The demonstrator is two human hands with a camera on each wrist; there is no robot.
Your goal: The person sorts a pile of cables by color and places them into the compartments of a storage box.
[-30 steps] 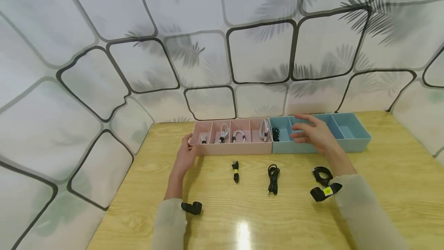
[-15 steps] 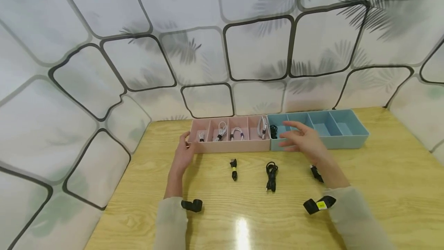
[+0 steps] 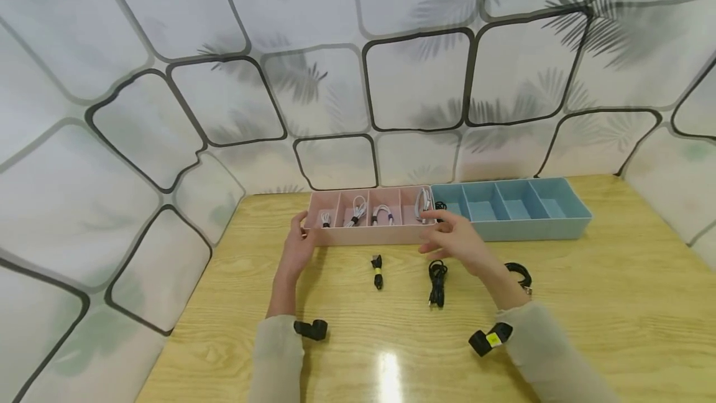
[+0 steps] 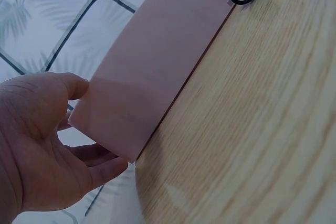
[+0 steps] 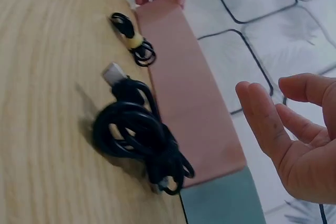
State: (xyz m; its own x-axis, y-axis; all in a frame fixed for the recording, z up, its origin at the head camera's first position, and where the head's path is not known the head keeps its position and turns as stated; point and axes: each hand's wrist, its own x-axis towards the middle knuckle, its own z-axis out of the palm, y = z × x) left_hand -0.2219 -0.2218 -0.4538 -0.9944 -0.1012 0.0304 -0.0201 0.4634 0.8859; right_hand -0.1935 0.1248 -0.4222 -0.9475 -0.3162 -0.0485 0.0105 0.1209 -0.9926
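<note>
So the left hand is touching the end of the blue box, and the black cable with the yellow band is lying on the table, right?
Not quite: the left wrist view shows the left hand touching the end of the pink box. The black cable does lie on the table.

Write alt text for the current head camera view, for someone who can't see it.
A person's left hand holds the left end of a pink divided box of white cables; the right hand, empty, hovers near its right end, where a blue divided box adjoins. Three black cables lie on the wooden table in front.
</note>
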